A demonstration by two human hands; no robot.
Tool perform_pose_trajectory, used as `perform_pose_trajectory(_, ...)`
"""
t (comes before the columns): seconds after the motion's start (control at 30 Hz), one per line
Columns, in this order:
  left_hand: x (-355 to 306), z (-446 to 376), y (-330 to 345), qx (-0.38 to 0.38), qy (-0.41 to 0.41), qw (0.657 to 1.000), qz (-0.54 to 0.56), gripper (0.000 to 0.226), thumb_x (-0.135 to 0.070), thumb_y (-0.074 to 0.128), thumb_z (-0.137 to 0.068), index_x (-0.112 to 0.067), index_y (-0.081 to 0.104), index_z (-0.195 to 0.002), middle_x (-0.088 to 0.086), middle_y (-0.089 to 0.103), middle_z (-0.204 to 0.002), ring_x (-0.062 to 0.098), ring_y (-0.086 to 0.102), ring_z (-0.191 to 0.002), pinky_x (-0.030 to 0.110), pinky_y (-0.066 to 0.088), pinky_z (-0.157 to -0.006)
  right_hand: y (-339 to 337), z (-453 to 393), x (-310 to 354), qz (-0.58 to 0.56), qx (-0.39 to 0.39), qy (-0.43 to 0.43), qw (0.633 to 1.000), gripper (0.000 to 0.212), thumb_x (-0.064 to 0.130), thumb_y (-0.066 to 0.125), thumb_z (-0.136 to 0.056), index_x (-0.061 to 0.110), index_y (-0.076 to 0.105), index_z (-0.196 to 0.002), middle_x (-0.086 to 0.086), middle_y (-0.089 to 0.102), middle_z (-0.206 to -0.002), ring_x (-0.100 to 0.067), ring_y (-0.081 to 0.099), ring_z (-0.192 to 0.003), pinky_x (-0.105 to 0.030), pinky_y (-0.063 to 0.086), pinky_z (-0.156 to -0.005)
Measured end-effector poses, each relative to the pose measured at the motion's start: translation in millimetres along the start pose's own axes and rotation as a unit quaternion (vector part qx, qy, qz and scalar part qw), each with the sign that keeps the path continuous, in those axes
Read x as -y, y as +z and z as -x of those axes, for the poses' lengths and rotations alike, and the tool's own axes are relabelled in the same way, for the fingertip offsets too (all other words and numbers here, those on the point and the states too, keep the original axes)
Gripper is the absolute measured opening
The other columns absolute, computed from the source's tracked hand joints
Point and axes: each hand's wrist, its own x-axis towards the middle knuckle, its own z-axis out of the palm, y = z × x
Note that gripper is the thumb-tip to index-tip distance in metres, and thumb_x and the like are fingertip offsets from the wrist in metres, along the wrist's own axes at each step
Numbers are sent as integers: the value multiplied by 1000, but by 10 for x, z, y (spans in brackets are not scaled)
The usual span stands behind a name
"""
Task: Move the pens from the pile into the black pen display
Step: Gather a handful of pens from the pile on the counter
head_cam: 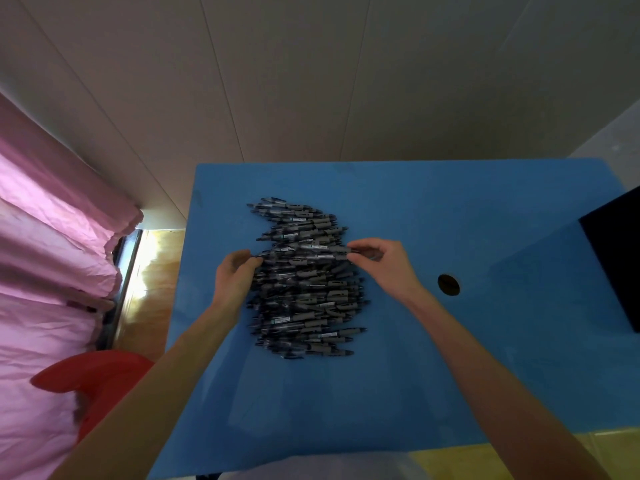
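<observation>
While both hands point(235, 271) point(377, 259) pinch pens point(304, 252), pile point(304, 299) beneath

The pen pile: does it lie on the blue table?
Yes, the pen pile lies on the blue table, between both hands.

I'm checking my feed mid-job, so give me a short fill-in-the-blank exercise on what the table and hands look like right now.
1. The pens lie in a pile on a table coloured ____.
2. The left hand and right hand pinch opposite ends of pens at the pile's ____ half.
3. The black display sits at the table's ____ edge.
4. The round hole lies between the pile and the ____.

Missing words: blue; upper; right; display
</observation>
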Motion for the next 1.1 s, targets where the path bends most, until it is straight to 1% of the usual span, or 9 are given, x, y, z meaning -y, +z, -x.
perform_pose_trajectory(0.1, -10, -43, -17, -2, -22, 999, 36, 39, -24, 66, -96, -10, 59, -132, 5, 63, -126, 20, 59, -119, 32, 46, -102, 31, -51, 67, -32, -5, 0, 999, 21, 12, 80, -87, 16, 79, -107, 5, 78, -98, -13, 73, -91, -21, 57, -85)
perform_pose_trajectory(0.23, -47, -94, -23, -6, -46, 995, 93, 25, -21, 66, -95, -9, 65, -117, 6, 69, -115, 20, 65, -111, 29, 50, -93, 50, -71, 45, -48, 7, 20, 999, 23, 9, 80, -85, 17, 78, -107, 3, 78, -98, -16, 74, -92, -25, 58, -88)
perform_pose_trajectory(0.33, -71, -88, -4, 2, -55, 992, 114, 26, -22, 64, -96, -10, 62, -119, 1, 68, -112, 18, 66, -109, 29, 48, -90, 62, -55, 11, -46, 13, 26, 999, 23, 8, 80, -85, 19, 78, -106, 2, 78, -98, -19, 74, -93, -28, 59, -89)
perform_pose_trajectory(0.43, -83, -69, 2, 0, -58, 990, 131, 26, -21, 63, -96, -10, 61, -120, 0, 67, -111, 19, 67, -106, 32, 50, -90, 104, -23, 7, -52, 35, 35, 997, 25, 4, 80, -85, 19, 77, -104, 2, 78, -99, -14, 74, -93, -24, 58, -89)
perform_pose_trajectory(0.57, -49, -30, -11, 3, -37, 992, 118, 34, -24, 63, -97, -9, 60, -128, 5, 66, -121, 20, 67, -108, 31, 50, -91, 119, -55, -10, -59, 39, 43, 997, 25, 2, 79, -85, 20, 77, -104, 3, 78, -99, -11, 74, -93, -21, 56, -88)
perform_pose_trajectory(0.73, 34, -9, -51, 4, -25, 992, 123, 35, -25, 62, -97, -9, 61, -128, 6, 68, -122, 20, 68, -110, 31, 51, -93, 100, -136, -13, -109, 41, 72, 991, 24, 6, 78, -86, 20, 78, -105, 4, 79, -100, -7, 73, -93, -18, 55, -85)
perform_pose_trajectory(0.8, 66, -9, -61, 1, -20, 993, 115, 32, -26, 62, -97, -9, 64, -125, 7, 70, -122, 20, 68, -111, 34, 51, -100, 113, -160, -11, -91, 49, 64, 993, 24, 6, 78, -87, 22, 78, -105, 5, 79, -100, -8, 73, -96, -18, 55, -87)
perform_pose_trajectory(0.97, 71, 22, -71, -8, 6, 993, 113, 25, -22, 61, -99, -7, 68, -118, 7, 73, -116, 20, 70, -108, 34, 52, -101, 175, -203, -1, 1, 54, 20, 998, 30, 2, 71, -92, 25, 77, -109, 13, 75, -102, 0, 70, -93, -17, 54, -86)
perform_pose_trajectory(1.1, 114, 79, -43, -21, 48, 996, 67, 15, -17, 62, -98, -14, 70, -110, 6, 73, -110, 19, 69, -107, 34, 53, -100, 250, -162, 2, 46, 33, -8, 998, 28, 2, 65, -96, 19, 76, -115, 12, 71, -104, 13, 61, -71, -8, 46, -67)
